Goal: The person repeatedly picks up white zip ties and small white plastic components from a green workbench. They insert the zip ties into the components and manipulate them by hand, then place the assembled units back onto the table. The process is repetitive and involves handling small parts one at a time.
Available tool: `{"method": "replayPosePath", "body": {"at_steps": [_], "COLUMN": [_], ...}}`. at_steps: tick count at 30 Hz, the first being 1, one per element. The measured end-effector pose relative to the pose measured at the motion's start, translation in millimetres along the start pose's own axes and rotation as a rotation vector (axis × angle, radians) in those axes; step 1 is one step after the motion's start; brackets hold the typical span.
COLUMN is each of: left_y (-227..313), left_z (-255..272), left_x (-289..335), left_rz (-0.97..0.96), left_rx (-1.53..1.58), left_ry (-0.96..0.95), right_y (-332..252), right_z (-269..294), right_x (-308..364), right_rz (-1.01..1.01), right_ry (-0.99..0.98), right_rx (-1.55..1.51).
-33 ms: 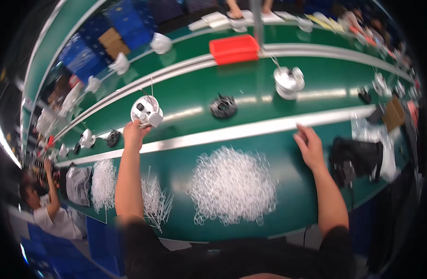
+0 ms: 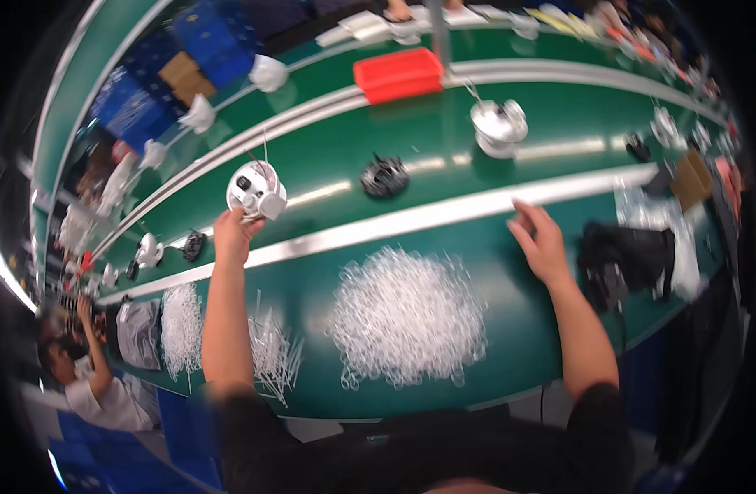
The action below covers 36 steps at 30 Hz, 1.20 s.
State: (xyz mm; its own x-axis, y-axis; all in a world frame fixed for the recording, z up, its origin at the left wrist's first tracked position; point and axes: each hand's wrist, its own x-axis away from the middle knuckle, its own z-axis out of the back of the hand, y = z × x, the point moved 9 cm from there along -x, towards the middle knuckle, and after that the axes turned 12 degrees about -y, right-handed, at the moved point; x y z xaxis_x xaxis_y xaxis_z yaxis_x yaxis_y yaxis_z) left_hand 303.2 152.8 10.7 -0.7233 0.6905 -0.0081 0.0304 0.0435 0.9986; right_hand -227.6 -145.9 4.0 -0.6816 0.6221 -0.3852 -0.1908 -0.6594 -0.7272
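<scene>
Operator: How are the arms posed?

Observer: Your left arm (image 2: 227, 321) reaches far forward, passing to the left of the pile of clear loops (image 2: 407, 317). Your left hand (image 2: 232, 237) is beyond this pile, with its fingers directed away from you. Your right arm (image 2: 588, 329) leans inward, and your right hand (image 2: 546, 249) is beyond the pile and to its right.

Operator: And the grip?

Observer: With the left hand you pinch, quite narrowly, the lower rim of the white round unit (image 2: 253, 189). Your right hand is bare of any object, its thumb spread from the loosely curved fingers.

Operator: Where is this unit, and which way does it point?

Observer: It is beyond the pile, to its left. Its face with a small dark part (image 2: 244, 182) looks toward you, and a thin wire rises from its far edge. The outline is nearly round, so I cannot tell a long axis.

Operator: And relative to the grip?

Observer: The unit lies just past your fingertips, on the side away from you. Whether the green surface (image 2: 312, 156) also supports it, I cannot tell.
</scene>
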Motion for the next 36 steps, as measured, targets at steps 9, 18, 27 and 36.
{"method": "replayPosePath", "body": {"at_steps": [9,18,27,36], "left_y": [1,-50,-64,-65], "left_z": [-312,-427,-440,-438], "left_x": [100,144,165,166], "left_rz": [0.171,0.306,0.371,0.366], "left_rx": [-0.095,-0.247,-0.294,-0.364], "left_ry": [-0.596,-0.852,-0.962,-1.025], "right_y": [-33,24,28,18], "right_z": [5,31,45,43], "right_x": [11,14,14,15], "right_rz": [-0.003,-0.088,-0.147,-0.071], "right_ry": [-0.211,-0.023,0.009,-0.016], "right_rx": [-0.493,-0.791,-0.576,-0.343]}}
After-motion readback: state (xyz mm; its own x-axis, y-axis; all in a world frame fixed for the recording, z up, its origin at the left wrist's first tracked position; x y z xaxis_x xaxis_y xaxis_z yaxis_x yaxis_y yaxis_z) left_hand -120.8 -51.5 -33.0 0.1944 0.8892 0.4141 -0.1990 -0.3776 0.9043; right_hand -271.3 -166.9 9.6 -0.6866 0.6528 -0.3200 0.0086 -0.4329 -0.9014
